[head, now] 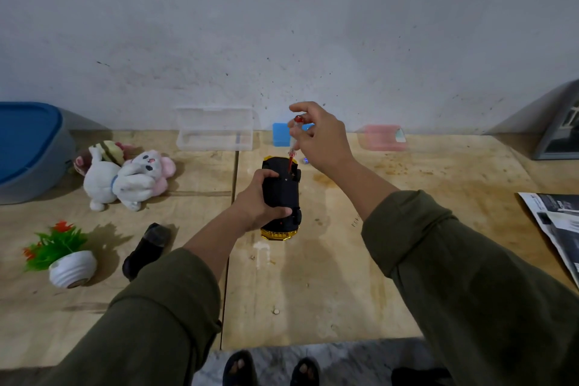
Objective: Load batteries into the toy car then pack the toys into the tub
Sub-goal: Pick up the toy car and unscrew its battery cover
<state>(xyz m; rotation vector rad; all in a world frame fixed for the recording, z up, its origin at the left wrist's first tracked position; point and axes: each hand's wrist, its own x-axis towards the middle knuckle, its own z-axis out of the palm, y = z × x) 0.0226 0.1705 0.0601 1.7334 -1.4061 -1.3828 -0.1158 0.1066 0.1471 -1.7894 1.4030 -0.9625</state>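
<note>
The toy car [283, 191] lies upside down on the wooden table, black underside up, yellow body showing at both ends. My left hand [255, 202] grips its left side and holds it steady. My right hand [319, 136] is above the car's far end, pinching a small screwdriver [294, 142] with a clear handle and red cap. The screwdriver tip points down onto the car's underside. A grey tub with a blue lid [28, 150] stands at the far left. A white plush bunny [125, 178] and another soft toy [103, 152] lie beside it.
A clear plastic case [214, 128], a blue box [281, 134] and a pink box [382, 137] stand along the wall. A small fake plant in a white pot [67, 255] and a dark object [147, 249] lie front left. Printed paper [554, 226] lies at the right edge.
</note>
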